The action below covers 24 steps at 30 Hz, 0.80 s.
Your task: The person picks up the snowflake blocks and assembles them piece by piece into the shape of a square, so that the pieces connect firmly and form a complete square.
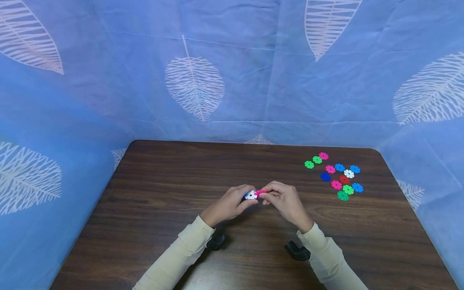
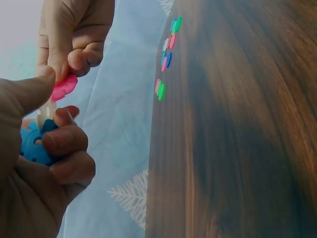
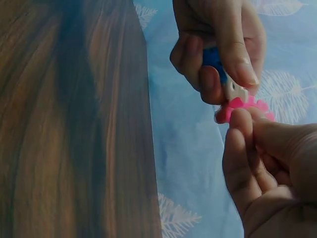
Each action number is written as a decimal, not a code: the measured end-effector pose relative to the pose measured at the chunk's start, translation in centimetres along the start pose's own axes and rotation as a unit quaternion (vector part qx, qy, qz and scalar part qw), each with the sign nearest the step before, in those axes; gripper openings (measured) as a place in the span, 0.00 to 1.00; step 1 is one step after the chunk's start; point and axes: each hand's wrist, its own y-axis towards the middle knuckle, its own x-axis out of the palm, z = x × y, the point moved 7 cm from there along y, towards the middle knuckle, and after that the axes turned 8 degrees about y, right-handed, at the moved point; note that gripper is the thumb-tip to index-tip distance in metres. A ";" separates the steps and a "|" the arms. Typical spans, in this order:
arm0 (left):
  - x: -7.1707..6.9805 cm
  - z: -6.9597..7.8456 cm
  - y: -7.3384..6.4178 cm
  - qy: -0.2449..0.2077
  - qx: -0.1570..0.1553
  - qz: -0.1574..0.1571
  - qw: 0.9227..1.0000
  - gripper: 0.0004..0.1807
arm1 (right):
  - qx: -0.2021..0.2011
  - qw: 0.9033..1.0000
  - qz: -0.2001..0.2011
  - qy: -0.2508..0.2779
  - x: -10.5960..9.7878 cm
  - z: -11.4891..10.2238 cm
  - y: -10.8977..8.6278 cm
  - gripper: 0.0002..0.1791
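A big blue cloth (image 1: 253, 80) with white leaves hangs behind a brown table (image 1: 163, 173). Two hands meet over the middle of the table. The left hand (image 1: 229, 204) has its fingers curled round a blue piece (image 2: 35, 144), with a white piece (image 1: 251, 195) sticking out of its grip. The right hand (image 1: 286, 202) pinches a pink piece (image 3: 247, 105) between thumb and fingers. The pink piece is right up against the white one, between the two hands. I cannot tell how far the slots go into each other.

Off to the right lies a bunch of loose pieces (image 1: 336, 185), flat, round and notched like little flowers.

Each piece is small and looks like plastic, so it should be very light and stiff, with maybe a tiny bit of bend. The smooth sides could slip. It should not break easily, but a hard twist might hurt the thin teeth. The best hold is on the flat faces, near the rim away from the join, leaving the joining notches uncovered.
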 end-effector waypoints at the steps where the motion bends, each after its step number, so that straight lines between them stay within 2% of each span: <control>1: 0.0 0.1 0.0 0.002 0.002 0.001 1.000 0.16 | -0.003 1.000 0.000 0.007 0.1 0.1 0.0 0.06; 7: 0.0 0.1 0.0 0.006 0.007 -0.002 1.000 0.16 | 0.003 1.000 0.005 0.026 0.2 0.6 -0.1 0.07; 13: 0.6 -0.4 0.1 0.009 0.003 -0.015 1.000 0.17 | 0.011 1.000 -0.016 0.000 0.1 1.0 -0.2 0.08; 18: 0.8 -0.4 0.0 0.027 0.007 -0.017 0.999 0.19 | 0.014 0.999 -0.030 0.000 -0.1 1.3 -0.4 0.12; 24: 0.5 -0.7 -0.2 0.070 0.002 0.001 0.998 0.20 | 0.022 1.000 -0.018 -0.010 -1.6 2.1 -1.0 0.14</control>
